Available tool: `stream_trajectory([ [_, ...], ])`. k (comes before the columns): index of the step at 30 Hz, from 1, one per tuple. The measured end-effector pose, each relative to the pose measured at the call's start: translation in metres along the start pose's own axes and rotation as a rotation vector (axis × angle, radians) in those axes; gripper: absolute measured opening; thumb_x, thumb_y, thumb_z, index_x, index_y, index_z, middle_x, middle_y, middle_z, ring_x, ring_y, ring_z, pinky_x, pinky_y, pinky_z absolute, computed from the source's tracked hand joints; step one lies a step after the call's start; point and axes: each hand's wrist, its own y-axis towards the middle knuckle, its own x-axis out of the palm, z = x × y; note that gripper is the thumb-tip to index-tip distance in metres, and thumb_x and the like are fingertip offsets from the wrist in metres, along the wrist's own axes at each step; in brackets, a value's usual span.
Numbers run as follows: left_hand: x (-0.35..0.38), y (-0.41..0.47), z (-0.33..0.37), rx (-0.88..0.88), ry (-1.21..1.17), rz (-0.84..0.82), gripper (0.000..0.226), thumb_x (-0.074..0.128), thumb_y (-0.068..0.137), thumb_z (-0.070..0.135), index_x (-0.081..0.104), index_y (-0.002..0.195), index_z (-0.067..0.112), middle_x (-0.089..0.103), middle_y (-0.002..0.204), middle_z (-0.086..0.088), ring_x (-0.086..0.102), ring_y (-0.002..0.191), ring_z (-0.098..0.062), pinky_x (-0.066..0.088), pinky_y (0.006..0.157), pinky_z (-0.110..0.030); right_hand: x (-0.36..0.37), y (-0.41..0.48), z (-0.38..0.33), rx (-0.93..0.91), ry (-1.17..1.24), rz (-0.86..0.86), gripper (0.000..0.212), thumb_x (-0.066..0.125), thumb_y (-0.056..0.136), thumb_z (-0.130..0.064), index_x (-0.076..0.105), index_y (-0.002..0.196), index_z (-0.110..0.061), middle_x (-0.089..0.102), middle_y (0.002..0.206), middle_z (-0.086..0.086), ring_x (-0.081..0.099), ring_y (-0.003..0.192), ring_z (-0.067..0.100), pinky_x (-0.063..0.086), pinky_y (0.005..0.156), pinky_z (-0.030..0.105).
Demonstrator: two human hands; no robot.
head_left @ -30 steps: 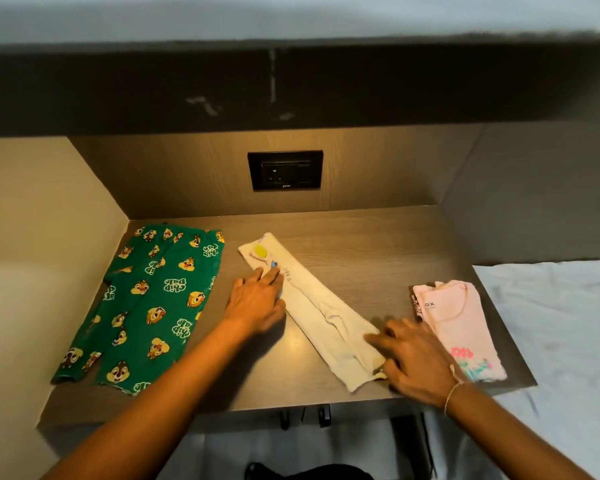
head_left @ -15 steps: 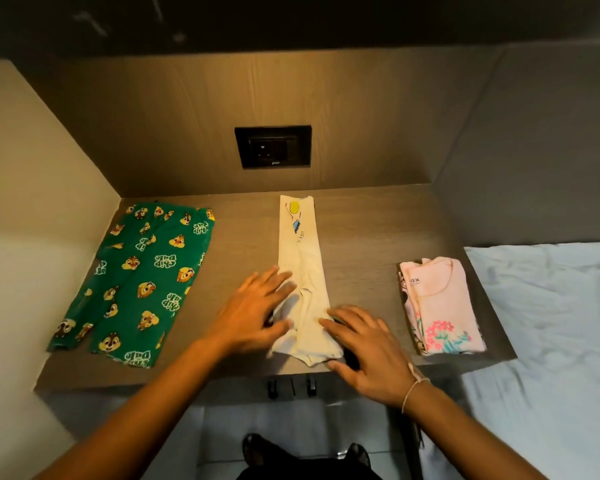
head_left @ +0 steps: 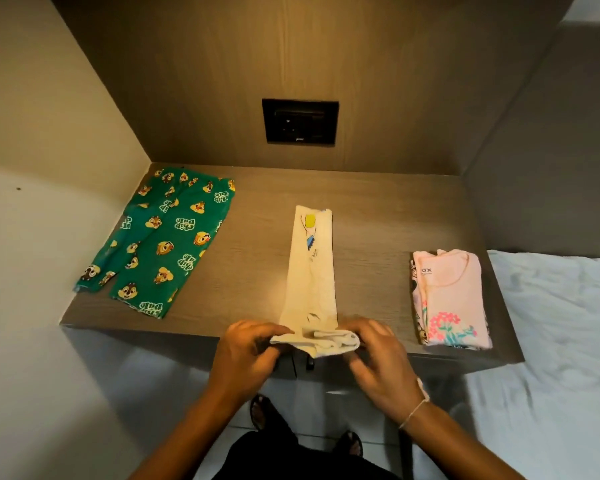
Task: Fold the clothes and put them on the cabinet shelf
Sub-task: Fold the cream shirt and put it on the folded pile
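Head view, looking down at the wooden shelf (head_left: 257, 237) that fills mid-frame. Cream garment (head_left: 314, 265) lies as a long narrow strip at centre, running from mid-frame down to the shelf's front edge, small yellow and blue print at its far end.

Left hand (head_left: 246, 351) and right hand (head_left: 378, 358) sit at lower centre, a little apart. Each pinches one side of the strip's near end with curled fingers. That end is bunched and raised slightly off the front edge; the rest lies flat.

Green trousers (head_left: 163, 244) with a cartoon print lie spread flat at left of frame, legs toward the front edge, not folded. Pink top (head_left: 451, 296) sits at right of frame, already folded, on top of another folded piece whose edge shows at its left. Black socket (head_left: 300, 122) on the back panel, upper centre. White sheet (head_left: 551, 323) at far right.

Step in hand, as a guess: the lengthwise fold of the cream piece looks done, and the crosswise fold is starting from the near end.

Next move probably calls for both hands to lift the near end evenly and carry it up-frame onto the far end, edges lined up, then press flat. Thin fabric may skew or slip open if one side leads. Green trousers remain to fold.
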Motion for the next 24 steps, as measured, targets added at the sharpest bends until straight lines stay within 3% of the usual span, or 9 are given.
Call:
stream_trajectory([
  [3,-0.02,0.032,0.013,-0.153,-0.257,-0.11,0.013,0.072,0.076,0.042,0.075,0.089,0.039,0.075,0.08,0.013,0.07,0.075,-0.006,0.056,0.064,-0.02,-0.025,0.032,-0.022,0.126,0.228,0.012,0.024,0.065,0.079,-0.043,0.059,0.098,-0.03,0.069,0.094,-0.013,0.066,0.091,0.008,0.055,0.073,0.031],
  [6,-0.033,0.09,0.012,-0.224,-0.271,-0.17,0.006,0.076,0.08,0.026,0.075,0.078,0.031,0.071,0.065,0.003,0.065,0.06,-0.007,0.052,0.056,-0.024,-0.042,0.09,-0.028,0.156,0.104,0.001,0.022,0.07,0.078,-0.041,0.064,0.093,-0.026,0.07,0.081,-0.003,0.065,0.077,0.019,0.053,0.066,0.043],
  [9,-0.029,0.153,0.0,-0.324,-0.174,-0.15,0.015,0.073,0.084,0.03,0.07,0.074,0.019,0.062,0.056,0.006,0.056,0.053,-0.011,0.047,0.053,-0.03,-0.041,0.155,-0.013,0.279,-0.063,-0.004,0.021,0.074,0.079,-0.038,0.067,0.09,-0.022,0.069,0.077,0.0,0.064,0.074,0.023,0.05,0.066,0.037],
  [13,-0.01,0.207,-0.015,-0.472,-0.048,-0.131,0.023,0.068,0.087,0.038,0.067,0.079,0.015,0.069,0.077,-0.012,0.058,0.063,-0.021,0.054,0.059,-0.036,-0.02,0.209,0.016,0.429,-0.121,-0.029,0.026,0.071,0.081,-0.04,0.067,0.1,-0.022,0.072,0.095,0.003,0.064,0.087,0.023,0.052,0.076,0.036],
  [17,0.003,0.218,-0.017,-0.479,0.209,-0.104,0.028,0.061,0.088,0.048,0.063,0.086,0.02,0.069,0.09,-0.007,0.063,0.076,-0.025,0.058,0.075,-0.038,-0.005,0.212,0.023,0.512,-0.158,0.036,0.046,0.064,0.087,-0.047,0.055,0.125,-0.022,0.067,0.119,0.005,0.062,0.105,0.027,0.049,0.085,0.036],
  [19,0.005,0.206,-0.021,-0.49,0.376,-0.117,0.041,0.054,0.087,0.059,0.063,0.097,0.021,0.067,0.097,-0.006,0.063,0.088,-0.028,0.056,0.08,-0.041,-0.001,0.195,0.024,0.555,-0.136,0.13,0.051,0.059,0.086,-0.056,0.054,0.125,-0.023,0.069,0.112,0.005,0.062,0.106,0.028,0.051,0.087,0.038],
  [21,0.01,0.186,-0.025,-0.522,0.52,-0.171,0.058,0.049,0.081,0.071,0.062,0.101,0.018,0.065,0.097,-0.006,0.063,0.09,-0.027,0.053,0.077,-0.037,0.006,0.172,0.022,0.619,-0.118,0.141,0.05,0.056,0.082,-0.064,0.06,0.114,-0.025,0.07,0.099,0.001,0.064,0.096,0.024,0.054,0.084,0.041],
  [24,0.022,0.164,-0.019,-0.47,0.553,-0.17,0.054,0.056,0.08,0.064,0.062,0.104,0.017,0.061,0.106,-0.007,0.062,0.095,-0.028,0.048,0.073,-0.035,0.022,0.154,0.015,0.64,-0.214,0.08,0.045,0.062,0.08,-0.061,0.068,0.105,-0.024,0.071,0.098,-0.001,0.065,0.09,0.021,0.056,0.078,0.038],
])
